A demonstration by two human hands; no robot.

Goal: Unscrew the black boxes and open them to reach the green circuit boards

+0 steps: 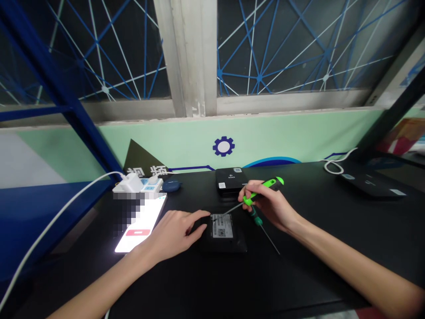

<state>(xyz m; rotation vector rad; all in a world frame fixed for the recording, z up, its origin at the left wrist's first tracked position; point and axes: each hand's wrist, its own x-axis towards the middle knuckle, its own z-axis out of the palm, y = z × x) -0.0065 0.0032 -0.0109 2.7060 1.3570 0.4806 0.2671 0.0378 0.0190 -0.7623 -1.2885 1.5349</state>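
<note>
My right hand (262, 199) is wrapped round a screwdriver (269, 184) with a bright green and black handle. Its thin shaft slants down to the left, and the tip meets the label of a black box-shaped device (239, 246) on the table. White print and a square code cover the label (224, 230). At the device's left edge, my left hand (179, 232) rests with thumb and forefinger spread apart, holding nothing. Below my right hand lies a second screwdriver (258, 219) with a dark green handle, partly hidden by the fingers.
A lit phone (141, 226) lies left of my left hand. Behind it are a power strip (146, 185) with a white charger (131, 183) and a dark blue case (171, 185). Black boxes stand at the back (229, 179) and at the right (372, 186).
</note>
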